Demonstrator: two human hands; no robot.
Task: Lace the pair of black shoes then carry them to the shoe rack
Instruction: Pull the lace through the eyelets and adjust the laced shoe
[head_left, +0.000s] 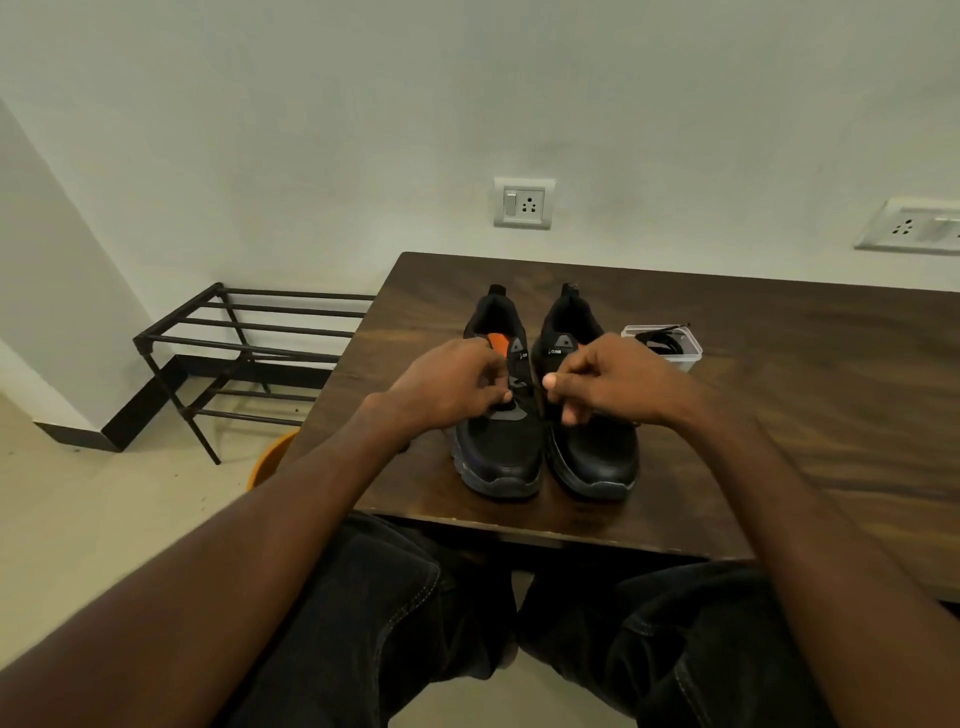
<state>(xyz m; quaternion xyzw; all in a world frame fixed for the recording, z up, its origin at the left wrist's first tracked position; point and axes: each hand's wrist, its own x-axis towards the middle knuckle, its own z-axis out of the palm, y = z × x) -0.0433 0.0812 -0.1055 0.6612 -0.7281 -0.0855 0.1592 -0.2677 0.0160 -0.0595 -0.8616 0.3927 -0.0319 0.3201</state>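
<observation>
Your knees sit nearest, under the bench (779, 415) edge. Just past them, the two black shoes stand side by side, touching, toes toward you.

Left hand (447, 387): grip curled over the left shoe (498, 447) at the eyelet area, fingers pinching at the tongue or a lace end. It is too dark to tell which. Right hand (618, 382): grip curled over the right shoe (595, 452), thumb and forefinger pinched together close to the gap between the shoes. What they hold is hidden, so I cannot tell if a lace is in it.

Judgement: lacing is at the start. No lace shows across either shoe's eyelets.

To do it well, work one shoe at a time. Steady it with one grip and feed the lace tip with the other. Start at the lowest eyelets, nearest your grips, and even both ends before crossing upward. Keep the tongue flat and pull each cross snug, not tight.

Just beyond your right grip and to its right sits a clear plastic container (662, 345) with a black lace (660, 335) coiled inside. Take the next lace from there.

Far to the left of your left grip, off the bench on the floor against the wall, stands the black shoe rack (244, 343). That is the drop point later. An orange stool (270, 462) edge shows below the bench corner. Two wall sockets are behind.
</observation>
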